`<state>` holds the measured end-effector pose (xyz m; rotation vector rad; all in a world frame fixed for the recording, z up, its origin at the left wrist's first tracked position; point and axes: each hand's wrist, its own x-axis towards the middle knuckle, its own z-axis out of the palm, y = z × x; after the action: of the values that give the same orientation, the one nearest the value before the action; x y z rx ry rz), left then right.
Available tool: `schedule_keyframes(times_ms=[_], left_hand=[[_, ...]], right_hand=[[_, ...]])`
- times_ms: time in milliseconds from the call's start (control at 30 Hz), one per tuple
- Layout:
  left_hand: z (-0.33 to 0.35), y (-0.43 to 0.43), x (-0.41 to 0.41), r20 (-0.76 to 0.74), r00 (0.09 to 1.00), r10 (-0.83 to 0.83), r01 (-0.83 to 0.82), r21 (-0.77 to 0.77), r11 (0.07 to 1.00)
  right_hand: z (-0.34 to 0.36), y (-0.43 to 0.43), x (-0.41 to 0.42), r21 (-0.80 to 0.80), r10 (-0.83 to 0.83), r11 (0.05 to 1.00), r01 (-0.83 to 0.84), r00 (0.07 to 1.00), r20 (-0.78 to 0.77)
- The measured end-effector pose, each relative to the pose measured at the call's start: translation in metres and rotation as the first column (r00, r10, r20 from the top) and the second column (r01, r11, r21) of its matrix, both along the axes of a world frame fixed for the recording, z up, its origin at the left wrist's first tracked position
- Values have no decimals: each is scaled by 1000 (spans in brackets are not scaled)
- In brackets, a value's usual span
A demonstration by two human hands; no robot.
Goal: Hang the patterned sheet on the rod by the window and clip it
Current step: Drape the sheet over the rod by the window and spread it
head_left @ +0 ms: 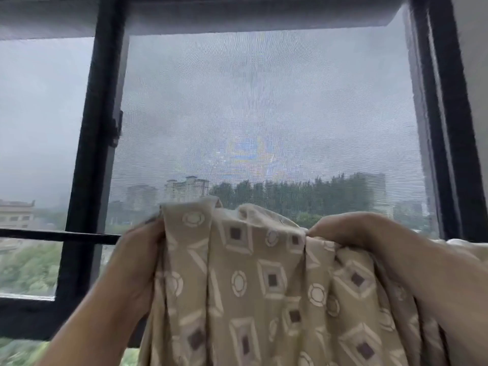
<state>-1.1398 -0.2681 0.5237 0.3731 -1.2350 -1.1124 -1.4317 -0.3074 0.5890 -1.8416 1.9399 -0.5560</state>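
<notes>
Right now the patterned sheet [264,281] is bunched up at the window, held between both hands at about the height of the dark rod [60,236]. The left hand [137,260] grips the sheet's left fold, fingers curled into the cloth; the right hand [351,231] pinches the top edge a little further right, with more cloth draped over that forearm. The rod runs level, left to right, across the lower window frame [105,128]; its bare stretch shows only to the left of the left hand, passing behind it. Whether the top fold already lies over the rod is hard to tell, since the cloth hides the rod there. I judge the sheet's gathered top edge lies along the rod's axis, so spreading leftward falls to the left hand, which is nearer the bare rod. No clip is in view.
</notes>
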Motion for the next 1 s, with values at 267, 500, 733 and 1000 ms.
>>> schedule_keyframes(times_ms=[267,500,733,1000], left_hand=[[83,-92,10,800,409,438,-545,-171,821],[68,-117,3,926,108,361,-506,-261,822],[68,-113,16,908,396,138,-381,26,924],[39,-95,52,595,610,523,-495,-229,838]], right_hand=[[6,5,1,-39,14,999,-20,989,-149],[-10,-7,14,-657,165,702,-274,961,-224],[-2,12,88,-412,8,861,-298,817,-576],[-9,-25,146,-323,199,870,-374,863,-465]])
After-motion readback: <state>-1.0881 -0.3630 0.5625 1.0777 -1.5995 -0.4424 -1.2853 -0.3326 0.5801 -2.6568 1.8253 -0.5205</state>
